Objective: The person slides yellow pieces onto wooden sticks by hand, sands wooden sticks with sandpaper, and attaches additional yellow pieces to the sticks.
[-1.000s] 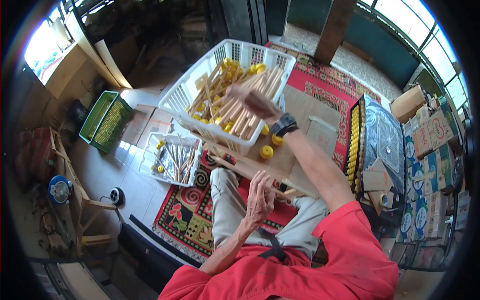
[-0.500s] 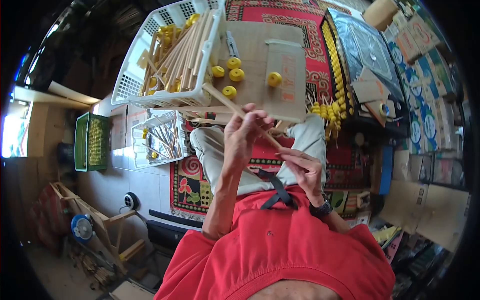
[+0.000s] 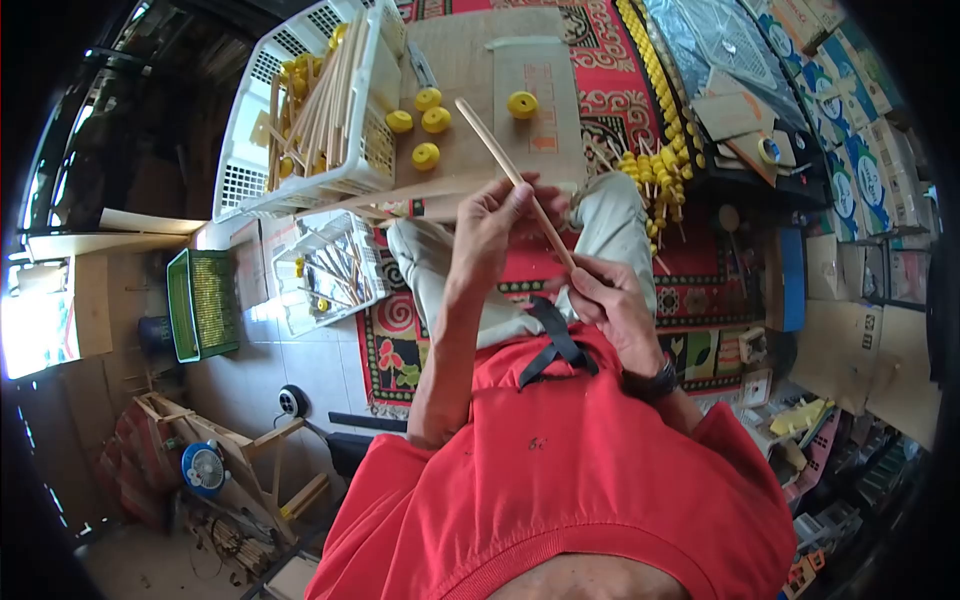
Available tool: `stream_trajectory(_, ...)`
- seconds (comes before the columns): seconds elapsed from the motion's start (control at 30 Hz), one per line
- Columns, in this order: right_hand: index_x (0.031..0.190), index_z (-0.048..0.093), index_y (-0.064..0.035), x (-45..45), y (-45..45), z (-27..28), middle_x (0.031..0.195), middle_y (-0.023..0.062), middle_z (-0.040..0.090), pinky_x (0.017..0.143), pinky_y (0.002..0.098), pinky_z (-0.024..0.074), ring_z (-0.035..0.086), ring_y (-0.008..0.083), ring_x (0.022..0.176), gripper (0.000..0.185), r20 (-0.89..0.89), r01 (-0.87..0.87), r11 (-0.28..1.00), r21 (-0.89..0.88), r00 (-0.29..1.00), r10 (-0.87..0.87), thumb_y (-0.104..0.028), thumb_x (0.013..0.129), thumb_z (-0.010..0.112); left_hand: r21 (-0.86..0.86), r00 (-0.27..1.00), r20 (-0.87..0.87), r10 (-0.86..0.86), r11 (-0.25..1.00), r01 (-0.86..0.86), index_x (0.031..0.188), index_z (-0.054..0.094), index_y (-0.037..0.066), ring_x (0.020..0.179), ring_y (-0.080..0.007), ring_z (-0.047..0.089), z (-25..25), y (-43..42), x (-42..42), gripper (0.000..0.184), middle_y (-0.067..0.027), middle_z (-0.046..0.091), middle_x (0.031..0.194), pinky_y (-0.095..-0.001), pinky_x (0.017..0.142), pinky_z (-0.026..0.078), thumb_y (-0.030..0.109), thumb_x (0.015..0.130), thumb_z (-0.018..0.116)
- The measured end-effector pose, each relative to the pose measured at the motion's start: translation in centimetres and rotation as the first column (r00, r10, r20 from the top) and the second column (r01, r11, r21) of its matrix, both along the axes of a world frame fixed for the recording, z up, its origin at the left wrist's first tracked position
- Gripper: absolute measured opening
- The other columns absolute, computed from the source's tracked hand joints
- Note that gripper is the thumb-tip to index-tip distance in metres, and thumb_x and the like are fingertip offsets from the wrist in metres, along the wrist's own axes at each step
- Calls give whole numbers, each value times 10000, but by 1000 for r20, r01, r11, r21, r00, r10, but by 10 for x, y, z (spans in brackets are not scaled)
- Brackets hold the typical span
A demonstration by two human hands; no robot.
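Observation:
A slim wooden stick (image 3: 489,143) slants over my lap, its far end above the cardboard sheet (image 3: 470,60). My left hand (image 3: 490,225) is closed around its middle, the thumb lying along the wood. At the near end, the fingers of my right hand (image 3: 612,300) pinch the tip; a dark watch (image 3: 652,380) is on that wrist. Beyond the stick, several round yellow wheel-like pieces with a centre hole (image 3: 436,120) rest on the cardboard. A white plastic basket (image 3: 375,110) to the left holds wooden sticks (image 3: 325,110) and more yellow pieces.
A knife-like tool (image 3: 422,66) lies beside the basket. Yellow pieces on sticks (image 3: 655,175) cluster at the right. A smaller white basket (image 3: 330,270) and a green crate (image 3: 203,305) stand left on the floor. A patterned red rug (image 3: 400,350) lies underneath.
The stick's far end has swung away from the basket's corner and now points over the cardboard. Both hands still hold it. The whole view has shifted a little.

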State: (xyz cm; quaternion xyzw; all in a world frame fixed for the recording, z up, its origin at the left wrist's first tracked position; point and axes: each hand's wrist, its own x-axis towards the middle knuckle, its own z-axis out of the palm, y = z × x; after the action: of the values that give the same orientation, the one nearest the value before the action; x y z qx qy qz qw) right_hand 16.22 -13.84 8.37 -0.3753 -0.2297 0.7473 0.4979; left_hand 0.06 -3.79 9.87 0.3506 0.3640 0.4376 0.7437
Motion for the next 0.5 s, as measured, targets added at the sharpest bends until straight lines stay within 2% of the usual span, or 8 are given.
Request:
stream_trajectory(0.1,1324,440,70,-3,0,17,957,119,664,532,186,416,496,85,559,435,-56,-30,999,-20,998,29,-27,909,533,-20,997,71,9,1000,-8,1275,425,-60,1009,-289,640,-1,4,-8,348,-229,590,1145,-386,859,559,119,978,456)
stream_trajectory(0.13,1338,427,60,0,-1,15,1048,136,657,550,180,451,597,114,636,469,-27,-73,997,21,997,73,-12,891,548,3,994,108,6,1000,-6,1285,405,-59,1009,-297,639,-2,4,-8,357,-238,584,1150,-389,862,558,115,978,455)
stream_trajectory(0.23,1348,417,52,1,-3,29,1098,163,645,568,196,488,657,149,719,480,55,-129,991,45,990,127,-3,888,544,11,987,163,9,1000,-11,1294,374,-56,1011,-311,636,-6,6,-7,363,-260,570,1158,-390,867,557,99,976,453)
stream_trajectory(0.27,1359,404,43,3,-2,24,1139,199,622,572,214,506,676,172,753,483,5,-132,989,63,991,132,-3,896,531,5,985,174,11,1000,-12,1294,369,-55,1012,-315,635,-7,8,-6,362,-266,566,1160,-390,869,557,94,975,453)
stream_trajectory(0.4,1376,379,39,4,5,16,1179,224,592,612,231,524,639,147,671,486,-198,-140,989,45,969,147,-28,914,514,-35,977,188,101,995,-96,1252,397,-60,988,-325,641,-21,14,-7,318,-278,566,1146,-387,868,559,67,967,462)
stream_trajectory(0.5,1378,375,40,3,7,9,1180,220,593,664,251,534,602,129,624,487,-234,-137,990,35,962,142,-38,917,513,-32,978,180,103,995,-99,1250,396,-65,982,-330,641,-23,17,-9,321,-282,564,1147,-387,866,559,65,965,465)
